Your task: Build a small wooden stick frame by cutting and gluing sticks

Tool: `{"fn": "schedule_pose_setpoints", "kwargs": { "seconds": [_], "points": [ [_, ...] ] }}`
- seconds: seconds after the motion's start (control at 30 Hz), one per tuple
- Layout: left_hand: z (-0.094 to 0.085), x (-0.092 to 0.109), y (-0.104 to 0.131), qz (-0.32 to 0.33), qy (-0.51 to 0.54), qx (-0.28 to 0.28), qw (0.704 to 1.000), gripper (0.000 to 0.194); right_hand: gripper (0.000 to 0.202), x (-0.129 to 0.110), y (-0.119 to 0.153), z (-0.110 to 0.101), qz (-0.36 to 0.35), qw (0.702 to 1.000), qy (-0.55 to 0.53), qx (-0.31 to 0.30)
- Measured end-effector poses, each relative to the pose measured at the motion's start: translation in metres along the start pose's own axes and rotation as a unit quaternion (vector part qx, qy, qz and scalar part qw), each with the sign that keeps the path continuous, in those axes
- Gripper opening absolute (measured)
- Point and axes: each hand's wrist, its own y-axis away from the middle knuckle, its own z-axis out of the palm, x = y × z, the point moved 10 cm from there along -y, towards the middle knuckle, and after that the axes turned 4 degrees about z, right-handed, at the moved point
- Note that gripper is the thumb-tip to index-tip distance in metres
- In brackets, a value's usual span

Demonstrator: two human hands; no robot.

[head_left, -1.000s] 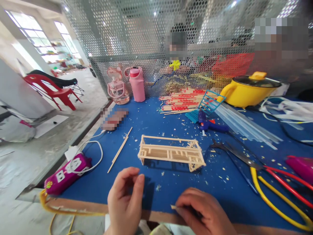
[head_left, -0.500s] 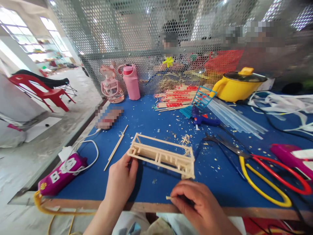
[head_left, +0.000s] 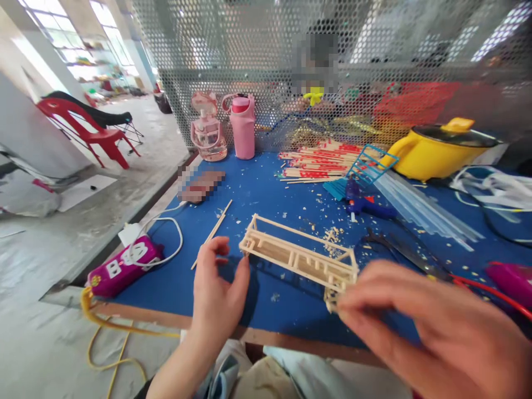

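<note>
a light stick frame that could get knocked or bent

the box-shaped frame of pale wooden sticks (head_left: 274, 250) sits in the middle of the blue counter (head_left: 266, 194), near the person, with its right end closer to them. the left hand (head_left: 218, 288) is just beside its near left end. that grip is spread wide, thumb well away from the fingers, with nothing in it. the right hand (head_left: 424, 321) is at the near right corner, its thumb and finger tips close together. it is blurry, so i can't tell if that grip has hold of the corner or a tiny bit of wood, or is only next to it.

the sticks look thin, so a hard push on that corner could crack one or pull a joint apart. with no left fingers on the far side, a push from the right could make the whole frame slide or spin.

the big scissors with a red handle (head_left: 477, 285) lie just beyond the right hand, so a careless swing could bump them. the left hand could also roll the two loose pale sticks (head_left: 220, 219) behind it. little wood crumbs (head_left: 332, 238) lie by the frame's far side and could get stuck under it.
</note>
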Motion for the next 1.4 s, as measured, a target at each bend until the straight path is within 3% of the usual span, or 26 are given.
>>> {"fn": "schedule_pose_setpoints", "kwargs": {
  "seconds": [0.03,0.07,0.17,0.23,0.37,0.83,1.1,1.4],
  "points": [
    [-0.003,-0.007,0.007,-0.060,0.075,0.015,0.995,0.031,0.009,0.003,-0.015,0.001,0.027,0.999,0.023,-0.020],
    [0.006,-0.014,0.016,-0.135,0.163,-0.010,0.977,0.024,0.012,0.007,-0.029,0.006,0.053,0.997,0.036,-0.049],
    [0.047,-0.014,0.046,-0.325,0.387,-0.115,0.855,0.023,0.015,0.016,-0.062,0.020,0.109,0.988,0.070,-0.080],
    [0.060,-0.009,0.052,-0.379,0.451,-0.121,0.799,0.025,0.016,0.017,-0.074,0.033,0.108,0.987,0.085,-0.089],
    [0.073,-0.003,0.044,-0.397,0.503,-0.106,0.761,0.021,0.016,0.024,-0.078,0.053,0.112,0.983,0.094,-0.112],
    [0.076,-0.003,0.044,-0.448,0.475,-0.108,0.750,0.018,0.018,0.032,-0.082,0.065,0.130,0.979,0.101,-0.123],
    [0.076,-0.002,0.044,-0.435,0.474,-0.120,0.757,0.020,0.019,0.032,-0.081,0.064,0.127,0.981,0.085,-0.121],
    [0.075,-0.004,0.042,-0.449,0.479,-0.096,0.748,0.015,0.020,0.030,-0.082,0.065,0.128,0.979,0.091,-0.128]
  ]
}}
